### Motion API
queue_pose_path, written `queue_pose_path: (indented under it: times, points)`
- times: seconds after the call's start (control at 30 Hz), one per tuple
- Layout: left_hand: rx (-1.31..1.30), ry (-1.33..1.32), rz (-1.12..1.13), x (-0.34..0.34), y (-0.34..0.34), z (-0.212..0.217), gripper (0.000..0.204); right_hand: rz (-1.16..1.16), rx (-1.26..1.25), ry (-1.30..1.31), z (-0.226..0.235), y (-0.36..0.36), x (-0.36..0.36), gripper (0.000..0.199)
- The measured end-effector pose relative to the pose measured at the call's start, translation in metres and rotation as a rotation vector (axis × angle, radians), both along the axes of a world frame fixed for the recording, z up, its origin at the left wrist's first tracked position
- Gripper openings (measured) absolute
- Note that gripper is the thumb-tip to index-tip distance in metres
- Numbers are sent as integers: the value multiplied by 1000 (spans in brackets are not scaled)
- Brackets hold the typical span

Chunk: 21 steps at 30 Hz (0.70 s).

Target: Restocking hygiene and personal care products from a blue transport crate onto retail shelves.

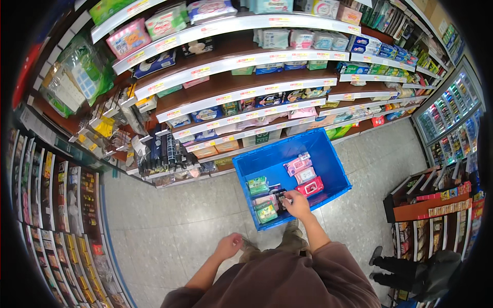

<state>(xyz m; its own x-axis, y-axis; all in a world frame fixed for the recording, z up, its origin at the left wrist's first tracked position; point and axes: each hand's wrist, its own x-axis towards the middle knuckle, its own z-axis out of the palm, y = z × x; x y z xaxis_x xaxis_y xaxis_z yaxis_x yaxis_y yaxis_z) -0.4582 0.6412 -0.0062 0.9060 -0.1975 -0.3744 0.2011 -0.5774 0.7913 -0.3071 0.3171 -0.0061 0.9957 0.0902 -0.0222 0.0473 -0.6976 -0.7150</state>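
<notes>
A blue plastic crate point(240, 179) stands on the floor in front of my feet. My right hand point(297, 204) reaches over its near edge, with its fingers closed on a small dark pack point(280, 199). Left of that hand lie a green pack point(258, 185), another green pack point(266, 212) and a pale pink pack point(265, 201). Beyond it lie a pink pack point(298, 164), a white-and-pink pack point(305, 175) and a red-pink wipes pack point(309, 187). My left hand point(229, 245) hangs outside the crate with curled fingers; nothing shows in it.
Shelves point(221, 69) with packaged goods rise beyond the crate. Bagged items hang by their left end. More racks point(61, 205) line the left side. A drinks fridge point(447, 110) stands at far right, and a snack rack point(429, 208) nearer. Another person point(421, 274) is at lower right.
</notes>
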Motion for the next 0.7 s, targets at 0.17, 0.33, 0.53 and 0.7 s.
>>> queue_pose_path:
  times: [0.17, 0.33, 0.53, 0.7]
  points:
    - [75, -157, 123, 81, -73, 15, 27, 0, 53, 61, -23, -98, 10, 24]
    - [188, -37, 178, 105, -167, 22, 28, 115, 19, -15, 17, -155, 84, 26]
    - [132, 37, -66, 85, -250, 16, 33, 321, 20, -750, 178, -119, 253, 28]
    - [130, 62, -108, 83, -256, 22, 31, 396, -112, -1040, 284, -55, 351, 47]
